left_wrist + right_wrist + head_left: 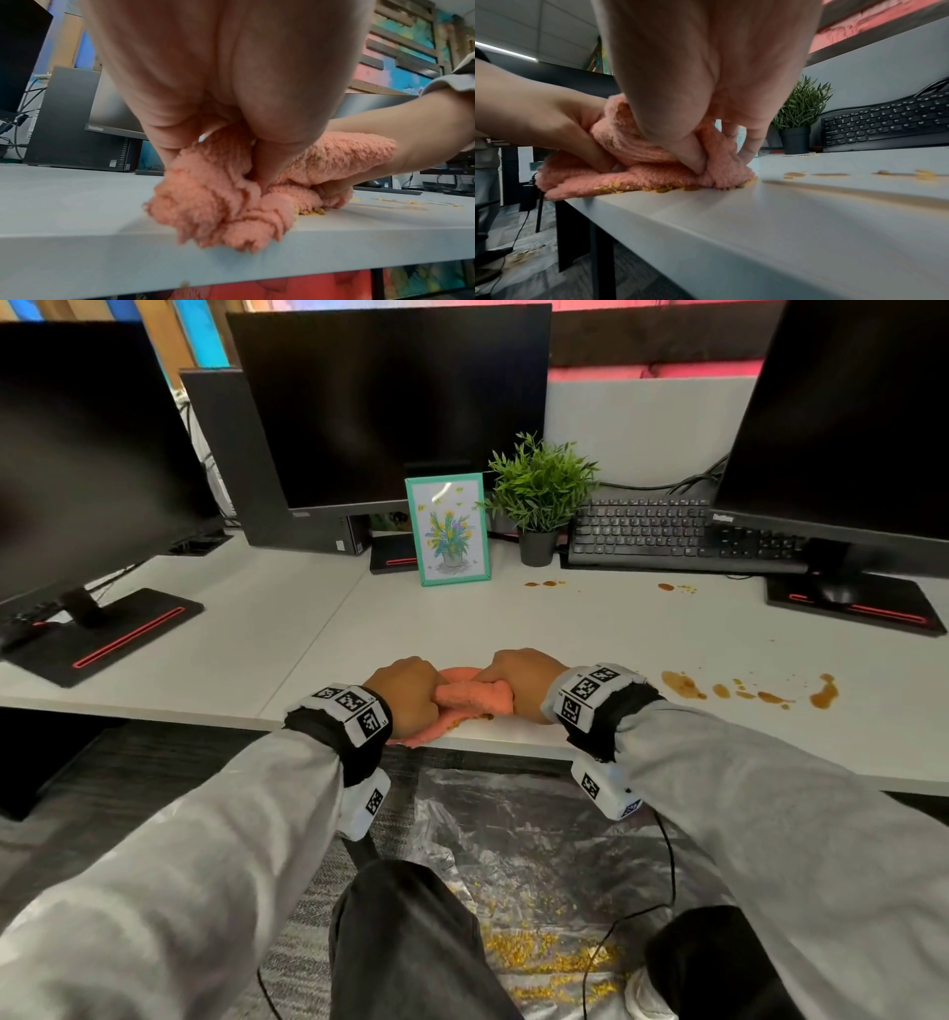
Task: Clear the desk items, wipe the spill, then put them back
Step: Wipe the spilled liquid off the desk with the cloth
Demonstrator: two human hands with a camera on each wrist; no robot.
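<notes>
A bunched pink fleecy cloth point(462, 698) lies at the front edge of the white desk point(590, 634), partly hanging over it. My left hand point(405, 693) grips its left end and my right hand point(518, 683) grips its right end, both with curled fingers. Yellow crumbs point(659, 189) are gathered under the cloth point(654, 162) at the edge. Orange-brown spill patches point(744, 690) lie on the desk to the right of my right hand, with smaller spots point(547, 583) further back. In the left wrist view the cloth point(231, 199) bulges over the desk edge.
A framed flower picture point(448, 528), a potted plant point(539, 505) and a black keyboard point(667, 531) stand at the back. Three monitors point(390, 403) ring the desk. On the floor below, a plastic sheet point(539, 865) holds scattered yellow crumbs.
</notes>
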